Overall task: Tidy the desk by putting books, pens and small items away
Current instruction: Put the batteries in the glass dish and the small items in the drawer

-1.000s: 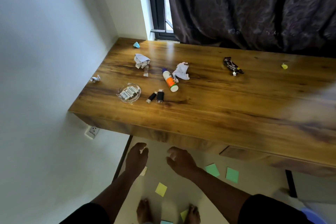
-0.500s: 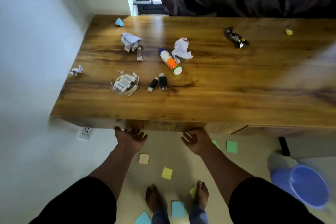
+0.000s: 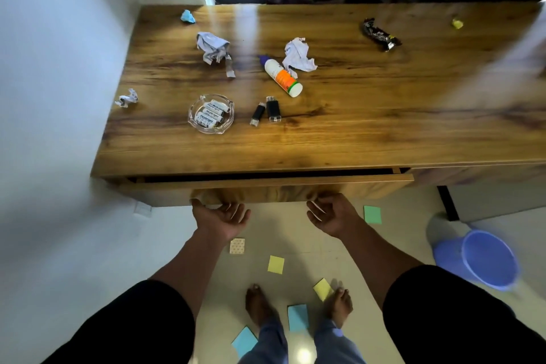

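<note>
The wooden desk (image 3: 354,133) carries a glass dish (image 3: 193,115) of batteries, two black USB sticks (image 3: 258,114) (image 3: 273,109), a white and orange glue bottle (image 3: 283,77) lying on its side, and crumpled papers (image 3: 213,47) (image 3: 298,55). Below the desktop, the drawer front (image 3: 266,189) stands slightly out, with a dark gap above it. My left hand (image 3: 220,217) and my right hand (image 3: 331,216) are palm up, fingers hooked under the drawer's bottom edge.
A dark snack wrapper (image 3: 380,34), a yellow scrap (image 3: 457,23), a blue scrap (image 3: 187,16) and a small paper ball (image 3: 127,97) lie on the desk. Sticky notes (image 3: 276,264) litter the floor around my feet. A blue bucket (image 3: 478,260) stands at the right, a wall at the left.
Both hands rose from below the desk to the drawer's lower edge, and the drawer has come out a little. The view tilted down toward the floor.
</note>
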A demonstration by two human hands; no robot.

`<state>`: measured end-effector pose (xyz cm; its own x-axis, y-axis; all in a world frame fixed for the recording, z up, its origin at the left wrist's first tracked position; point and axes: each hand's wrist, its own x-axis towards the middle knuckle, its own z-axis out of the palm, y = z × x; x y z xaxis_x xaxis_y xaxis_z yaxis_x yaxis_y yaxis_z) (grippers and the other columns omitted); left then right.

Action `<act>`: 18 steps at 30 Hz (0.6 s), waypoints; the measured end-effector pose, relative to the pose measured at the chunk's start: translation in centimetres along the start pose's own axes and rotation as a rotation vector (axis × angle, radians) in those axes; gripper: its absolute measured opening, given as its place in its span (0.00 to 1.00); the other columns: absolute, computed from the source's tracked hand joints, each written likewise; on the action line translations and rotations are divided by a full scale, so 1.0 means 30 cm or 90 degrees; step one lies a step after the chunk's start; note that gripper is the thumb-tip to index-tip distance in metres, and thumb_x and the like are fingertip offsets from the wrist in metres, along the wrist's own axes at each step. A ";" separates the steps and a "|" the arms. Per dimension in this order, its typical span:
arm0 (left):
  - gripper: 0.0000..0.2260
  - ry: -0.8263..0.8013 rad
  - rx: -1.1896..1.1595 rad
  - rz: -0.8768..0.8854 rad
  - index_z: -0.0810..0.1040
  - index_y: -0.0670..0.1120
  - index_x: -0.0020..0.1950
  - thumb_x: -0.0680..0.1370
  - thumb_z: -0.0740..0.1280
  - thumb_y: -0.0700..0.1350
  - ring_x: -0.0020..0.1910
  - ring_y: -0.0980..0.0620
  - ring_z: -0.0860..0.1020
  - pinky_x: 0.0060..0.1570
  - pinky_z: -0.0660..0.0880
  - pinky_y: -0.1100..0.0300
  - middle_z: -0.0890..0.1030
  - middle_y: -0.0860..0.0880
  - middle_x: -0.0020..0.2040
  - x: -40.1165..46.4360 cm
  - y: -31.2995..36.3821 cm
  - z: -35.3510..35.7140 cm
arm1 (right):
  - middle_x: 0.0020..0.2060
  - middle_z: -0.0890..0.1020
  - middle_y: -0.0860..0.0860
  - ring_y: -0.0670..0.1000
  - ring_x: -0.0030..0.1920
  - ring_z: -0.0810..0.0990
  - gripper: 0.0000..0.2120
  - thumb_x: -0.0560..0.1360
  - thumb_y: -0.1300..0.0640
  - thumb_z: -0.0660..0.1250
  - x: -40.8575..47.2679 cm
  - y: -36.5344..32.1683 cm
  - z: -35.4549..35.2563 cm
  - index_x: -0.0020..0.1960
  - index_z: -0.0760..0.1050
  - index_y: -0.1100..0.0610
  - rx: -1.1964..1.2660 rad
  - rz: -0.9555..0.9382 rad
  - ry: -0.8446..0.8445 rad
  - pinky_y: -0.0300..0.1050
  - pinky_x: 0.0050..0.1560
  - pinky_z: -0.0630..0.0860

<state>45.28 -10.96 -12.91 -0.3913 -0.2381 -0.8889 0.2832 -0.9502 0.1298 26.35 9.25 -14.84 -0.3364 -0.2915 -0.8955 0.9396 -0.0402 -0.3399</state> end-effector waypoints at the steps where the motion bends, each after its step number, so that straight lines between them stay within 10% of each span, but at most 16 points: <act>1: 0.37 0.001 0.003 -0.003 0.72 0.39 0.64 0.79 0.52 0.72 0.68 0.39 0.74 0.71 0.67 0.38 0.74 0.39 0.69 -0.012 -0.007 -0.015 | 0.49 0.84 0.57 0.57 0.54 0.83 0.09 0.77 0.69 0.59 -0.011 0.015 -0.011 0.48 0.76 0.60 0.000 0.001 0.006 0.54 0.52 0.77; 18: 0.36 0.023 -0.034 0.022 0.74 0.45 0.71 0.77 0.58 0.72 0.66 0.40 0.76 0.66 0.71 0.40 0.78 0.42 0.67 -0.204 -0.233 -0.311 | 0.57 0.83 0.60 0.61 0.61 0.81 0.07 0.79 0.69 0.64 -0.209 0.233 -0.271 0.54 0.77 0.62 -0.108 0.043 -0.003 0.58 0.61 0.76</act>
<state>53.87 -1.00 -12.49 -0.3493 -0.2629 -0.8994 0.3432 -0.9290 0.1382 34.52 18.57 -13.96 -0.2718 -0.2926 -0.9168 0.9361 0.1408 -0.3224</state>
